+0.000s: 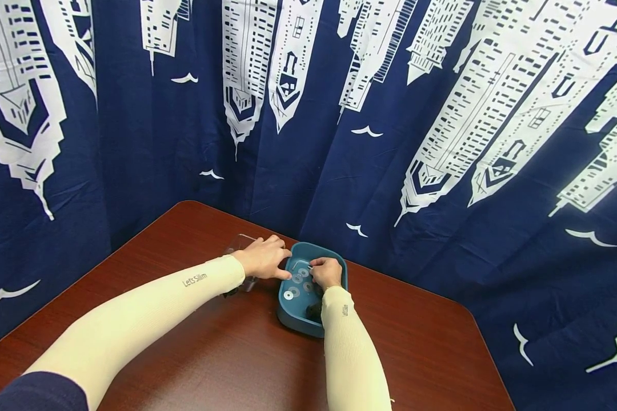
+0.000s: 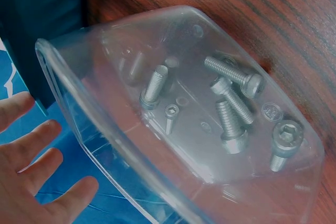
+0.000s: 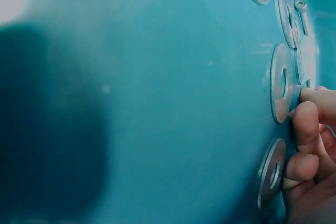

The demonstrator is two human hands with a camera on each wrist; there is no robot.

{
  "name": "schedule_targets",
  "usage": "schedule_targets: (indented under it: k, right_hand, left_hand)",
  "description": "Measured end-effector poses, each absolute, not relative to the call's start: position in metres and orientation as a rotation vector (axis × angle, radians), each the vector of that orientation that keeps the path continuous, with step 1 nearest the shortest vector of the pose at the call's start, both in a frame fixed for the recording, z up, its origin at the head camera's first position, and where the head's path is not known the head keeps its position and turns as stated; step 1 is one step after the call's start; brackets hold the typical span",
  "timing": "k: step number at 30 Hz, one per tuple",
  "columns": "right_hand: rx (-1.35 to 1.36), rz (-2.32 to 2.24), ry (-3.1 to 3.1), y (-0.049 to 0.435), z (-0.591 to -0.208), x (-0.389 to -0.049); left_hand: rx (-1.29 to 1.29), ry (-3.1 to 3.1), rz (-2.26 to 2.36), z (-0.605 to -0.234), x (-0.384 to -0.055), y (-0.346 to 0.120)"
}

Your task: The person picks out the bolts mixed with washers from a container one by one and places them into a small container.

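In the head view my right hand (image 1: 328, 271) reaches inside a teal bin (image 1: 297, 324), fingers curled and low over its floor. Flat round washers (image 3: 281, 83) lie close beside these fingers in the right wrist view. Just past the fingertips is a small socket-head screw (image 3: 302, 17); I cannot tell whether the fingers pinch anything. My left hand (image 1: 264, 258), fingers spread, is at the bin's left rim. Below its wrist stands a clear plastic container (image 2: 113, 148), holding several socket-head screws (image 2: 231, 124) of different sizes.
A dark clump (image 1: 313, 311) sits in the bin's near end, partly behind the right forearm. The brown wooden table (image 1: 211, 359) extends around the bin and container. A navy curtain (image 1: 308, 188) with white building prints hangs right behind the table's far edge.
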State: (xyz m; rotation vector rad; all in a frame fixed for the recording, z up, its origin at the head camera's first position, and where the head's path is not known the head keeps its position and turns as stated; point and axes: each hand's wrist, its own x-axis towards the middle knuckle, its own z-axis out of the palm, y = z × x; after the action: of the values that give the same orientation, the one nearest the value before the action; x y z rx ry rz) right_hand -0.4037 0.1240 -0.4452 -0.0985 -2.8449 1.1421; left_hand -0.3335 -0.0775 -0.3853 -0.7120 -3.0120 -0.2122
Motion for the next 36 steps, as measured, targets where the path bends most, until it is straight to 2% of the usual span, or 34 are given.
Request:
schedule_targets:
  k: [36]
  right_hand:
    - [-0.015, 1.198, -2.914, 0.127, -0.432, -0.398]
  left_hand:
    - [-0.765, -3.026, -0.219, -0.380, -0.332, -0.077]
